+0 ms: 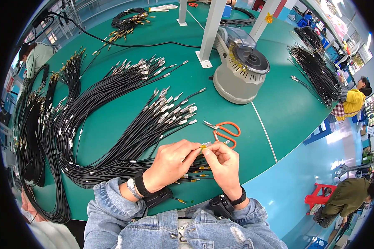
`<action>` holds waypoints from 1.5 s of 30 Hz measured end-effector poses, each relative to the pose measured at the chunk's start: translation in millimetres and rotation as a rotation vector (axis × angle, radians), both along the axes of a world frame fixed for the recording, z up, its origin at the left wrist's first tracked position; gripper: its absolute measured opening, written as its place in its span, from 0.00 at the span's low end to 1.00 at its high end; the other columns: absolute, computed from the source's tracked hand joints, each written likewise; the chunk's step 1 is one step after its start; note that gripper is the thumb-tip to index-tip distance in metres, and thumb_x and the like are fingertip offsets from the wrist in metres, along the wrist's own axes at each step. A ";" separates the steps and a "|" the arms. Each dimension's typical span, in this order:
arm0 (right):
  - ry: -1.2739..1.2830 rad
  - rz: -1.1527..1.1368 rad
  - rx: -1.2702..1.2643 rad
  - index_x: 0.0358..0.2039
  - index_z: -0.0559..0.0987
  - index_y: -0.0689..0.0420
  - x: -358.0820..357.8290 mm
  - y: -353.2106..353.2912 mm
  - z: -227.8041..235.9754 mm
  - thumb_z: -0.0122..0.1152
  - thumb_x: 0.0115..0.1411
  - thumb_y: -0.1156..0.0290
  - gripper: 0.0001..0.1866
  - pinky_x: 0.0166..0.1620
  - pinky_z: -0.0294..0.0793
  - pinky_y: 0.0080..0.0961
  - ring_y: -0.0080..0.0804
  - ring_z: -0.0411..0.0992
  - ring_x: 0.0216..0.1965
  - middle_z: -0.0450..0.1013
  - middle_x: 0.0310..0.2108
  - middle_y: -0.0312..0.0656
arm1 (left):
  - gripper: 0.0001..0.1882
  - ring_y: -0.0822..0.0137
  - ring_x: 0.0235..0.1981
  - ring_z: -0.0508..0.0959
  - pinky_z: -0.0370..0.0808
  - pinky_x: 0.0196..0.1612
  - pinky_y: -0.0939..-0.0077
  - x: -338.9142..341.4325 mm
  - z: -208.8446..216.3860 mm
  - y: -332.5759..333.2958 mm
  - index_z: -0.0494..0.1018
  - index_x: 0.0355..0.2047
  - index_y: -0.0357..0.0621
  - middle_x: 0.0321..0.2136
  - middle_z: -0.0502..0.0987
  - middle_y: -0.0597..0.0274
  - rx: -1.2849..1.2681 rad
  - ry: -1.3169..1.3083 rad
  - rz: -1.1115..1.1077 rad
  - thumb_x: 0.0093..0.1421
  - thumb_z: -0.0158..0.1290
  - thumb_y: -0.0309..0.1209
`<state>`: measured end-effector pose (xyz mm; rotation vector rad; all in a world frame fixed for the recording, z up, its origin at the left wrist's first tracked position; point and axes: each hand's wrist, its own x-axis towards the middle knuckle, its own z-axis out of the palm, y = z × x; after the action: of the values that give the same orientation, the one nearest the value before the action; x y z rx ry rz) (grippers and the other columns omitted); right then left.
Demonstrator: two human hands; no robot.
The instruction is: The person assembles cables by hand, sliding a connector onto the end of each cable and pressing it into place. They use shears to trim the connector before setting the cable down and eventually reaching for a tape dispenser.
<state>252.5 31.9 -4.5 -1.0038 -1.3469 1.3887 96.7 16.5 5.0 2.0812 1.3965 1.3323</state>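
Observation:
My left hand [173, 162] and my right hand [223, 167] meet over the near edge of the green table. Both pinch a small cable end [204, 145] with yellow tape and a silvery connector; the fingertips hide much of it. Just beyond my right hand lie scissors [228, 129] with orange handles, blades parted and pointing left. Beneath and beside my left hand, several black cables [133, 168] run across the table, some with yellow-wrapped ends. A fanned bundle of black cables [147, 120] with silver connectors spreads to the left.
A round grey tape dispenser [242, 74] stands at the back, beside a white metal post [207, 37]. More cable bundles lie at the far left [72, 74] and far right [318, 76]. A red stool [320, 197] and other people are off to the right.

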 end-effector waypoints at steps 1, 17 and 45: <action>-0.001 0.002 -0.004 0.29 0.76 0.64 0.1 0.1 -0.5 0.58 0.57 0.75 0.05 0.30 0.63 0.12 0.12 0.63 0.25 0.70 0.24 0.30 | 0.07 0.63 0.19 0.77 0.71 0.19 0.76 -0.1 -0.3 0.1 0.75 0.30 0.38 0.22 0.76 0.58 0.018 0.003 0.004 0.49 0.59 0.20; 0.019 -0.005 -0.039 0.29 0.76 0.65 0.6 -0.1 1.2 0.58 0.57 0.76 0.05 0.30 0.64 0.12 0.12 0.64 0.26 0.71 0.25 0.30 | 0.10 0.64 0.17 0.75 0.69 0.17 0.75 -1.3 -4.5 -1.1 0.73 0.31 0.39 0.20 0.74 0.60 0.112 0.135 0.032 0.47 0.59 0.19; 0.000 -0.006 -0.064 0.28 0.76 0.65 2.0 -0.2 0.5 0.58 0.57 0.77 0.04 0.30 0.64 0.12 0.12 0.64 0.25 0.70 0.24 0.30 | 0.07 0.62 0.17 0.75 0.71 0.19 0.72 1.0 -3.5 -3.0 0.73 0.30 0.40 0.21 0.74 0.61 0.064 0.118 0.028 0.49 0.58 0.23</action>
<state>254.5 31.7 -4.0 -1.0494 -1.3050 1.4353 97.6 13.6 1.5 2.2225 1.4533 1.2998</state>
